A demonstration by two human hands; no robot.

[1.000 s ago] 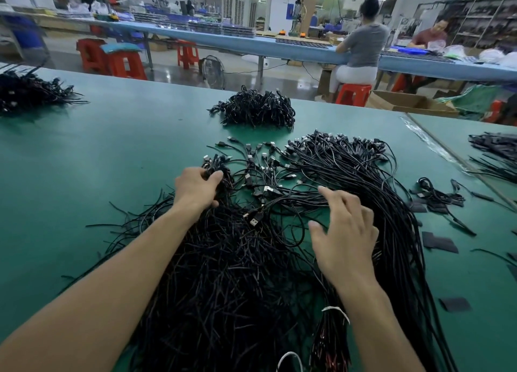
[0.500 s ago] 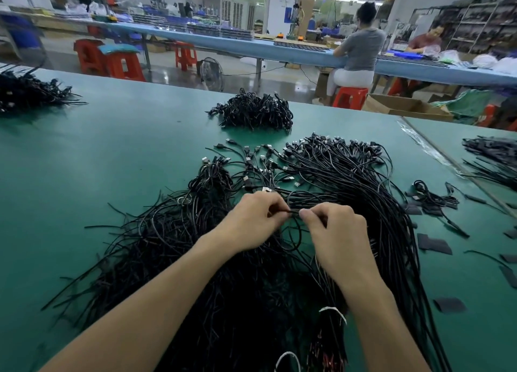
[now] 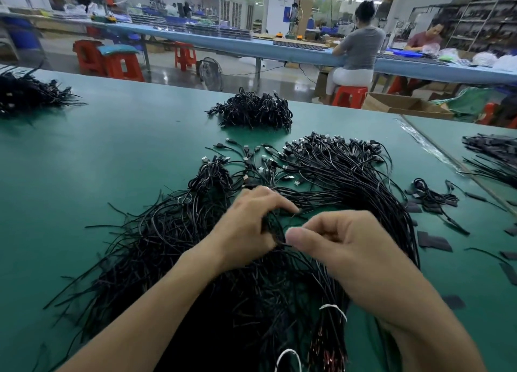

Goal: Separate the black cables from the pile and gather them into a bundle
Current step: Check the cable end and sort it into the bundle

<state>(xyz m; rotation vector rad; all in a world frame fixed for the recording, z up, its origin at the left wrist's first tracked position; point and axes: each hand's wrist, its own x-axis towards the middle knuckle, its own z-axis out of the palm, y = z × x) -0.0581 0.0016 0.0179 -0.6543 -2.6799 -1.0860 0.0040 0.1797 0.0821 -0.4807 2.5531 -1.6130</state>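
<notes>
Both hands meet at the middle of the frame, above a big pile (image 3: 179, 259) of black cables (image 3: 349, 181) that spreads over the green bench (image 3: 98, 161) from the centre down to the bottom edge. The left hand (image 3: 246, 229) is curled, its fingers closed round a few cables lifted out of the pile. The right hand (image 3: 344, 248), just beside it, pinches a strand between thumb and forefinger where the two hands meet. The plug ends fan out above the hands, towards the upper right. Low in the frame, under the right wrist, a white tie (image 3: 333, 308) binds a cluster of cables. At upper centre a heap (image 3: 251, 111) of coiled cables sits apart from the pile, and a second heap (image 3: 25, 94) lies at the upper left edge. Right of the pile lie a small coil (image 3: 430, 192) and some flat black patches (image 3: 433, 243). At the top right a person (image 3: 361, 49) in grey sits on a red stool (image 3: 349, 96) at a blue bench (image 3: 279, 49).
</notes>
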